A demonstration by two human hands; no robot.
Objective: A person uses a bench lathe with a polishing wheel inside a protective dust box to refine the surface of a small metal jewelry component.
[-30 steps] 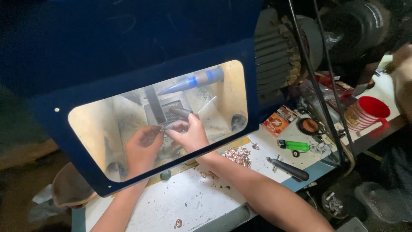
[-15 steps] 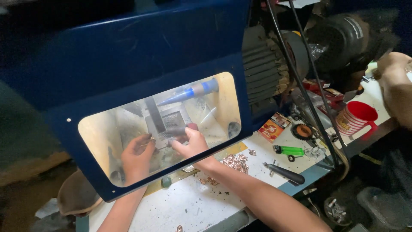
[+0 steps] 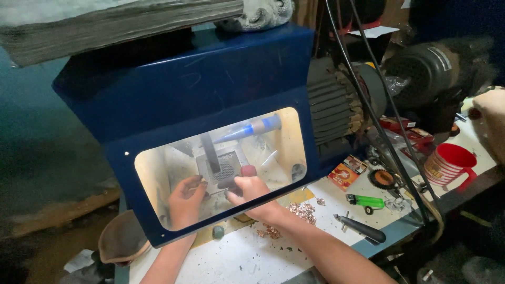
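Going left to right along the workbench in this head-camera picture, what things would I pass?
Left hand → right hand → pile of copper-coloured scraps → dark-handled tool → green lighter → red cup.

I see a small flat orange-and-red packet (image 3: 347,172) lying on the white bench right of the blue cabinet, and red flat boxes (image 3: 407,132) farther back beside the motor

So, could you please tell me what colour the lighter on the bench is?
Bright green lighter, clearest in the head view.
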